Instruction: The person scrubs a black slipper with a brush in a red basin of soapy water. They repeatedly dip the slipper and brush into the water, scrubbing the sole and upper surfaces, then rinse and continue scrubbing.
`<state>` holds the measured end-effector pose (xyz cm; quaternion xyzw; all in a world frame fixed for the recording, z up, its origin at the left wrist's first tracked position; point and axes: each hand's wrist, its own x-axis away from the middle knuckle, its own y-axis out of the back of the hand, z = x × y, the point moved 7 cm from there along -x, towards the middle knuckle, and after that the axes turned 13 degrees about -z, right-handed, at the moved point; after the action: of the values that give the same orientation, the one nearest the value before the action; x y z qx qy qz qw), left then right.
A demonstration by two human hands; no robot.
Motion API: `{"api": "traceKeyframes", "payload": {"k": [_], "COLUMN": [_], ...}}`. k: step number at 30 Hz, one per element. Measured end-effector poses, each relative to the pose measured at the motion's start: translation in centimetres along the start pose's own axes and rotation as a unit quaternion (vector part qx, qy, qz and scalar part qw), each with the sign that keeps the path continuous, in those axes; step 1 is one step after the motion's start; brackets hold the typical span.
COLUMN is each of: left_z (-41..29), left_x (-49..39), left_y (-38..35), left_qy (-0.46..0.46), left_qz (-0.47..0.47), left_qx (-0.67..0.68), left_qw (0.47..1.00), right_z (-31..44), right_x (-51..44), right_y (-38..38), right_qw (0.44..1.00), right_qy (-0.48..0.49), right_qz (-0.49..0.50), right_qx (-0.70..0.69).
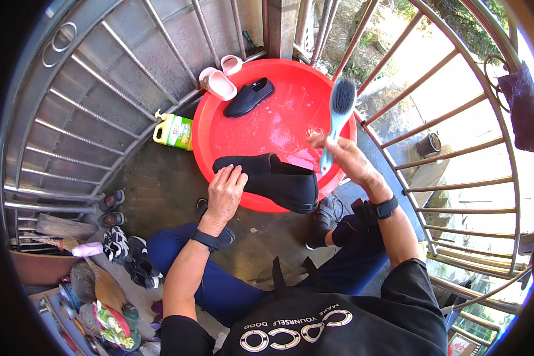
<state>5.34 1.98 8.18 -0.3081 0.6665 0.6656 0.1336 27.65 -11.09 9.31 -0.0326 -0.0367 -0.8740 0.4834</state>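
A black slip-on shoe (271, 180) lies over the near rim of a round red plastic basin (204, 147), its toe to the left and its heel to the right. My left hand (224, 191) grips the toe end. My right hand (353, 162) is raised at the basin's right side and holds a light-blue scrubbing brush (337, 118) by its handle, dark bristles up and facing the camera, apart from the shoe. Shallow water shows in the basin. A second black shoe (249, 98) rests inside near the far left wall.
Pink clogs (220, 84) sit at the basin's far left rim. A yellow-green pump bottle (173, 130) stands left of it. Metal railings (454, 155) curve around both sides. Sneakers (135, 260) and a tray of odds and ends (49, 311) lie to the lower left.
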Motion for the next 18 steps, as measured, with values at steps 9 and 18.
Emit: {"api": "traceKeyframes", "payload": {"k": [9,18], "left_z": [-0.4,3.0], "left_x": [-0.8,-1.1], "left_y": [2.3,2.8], "left_qy": [-0.038,0.161], "left_qz": [-0.091,-0.089], "left_qx": [0.015,0.013], "left_qw": [0.995,0.983], "right_z": [-5.0,-3.4], "right_x": [4.1,3.9], "right_y": [-4.2,-6.6], "right_qw": [0.976,0.983], "right_qy": [-0.213,-0.053], "right_qz": [0.002,-0.112], "right_qx": [0.039,0.132]}}
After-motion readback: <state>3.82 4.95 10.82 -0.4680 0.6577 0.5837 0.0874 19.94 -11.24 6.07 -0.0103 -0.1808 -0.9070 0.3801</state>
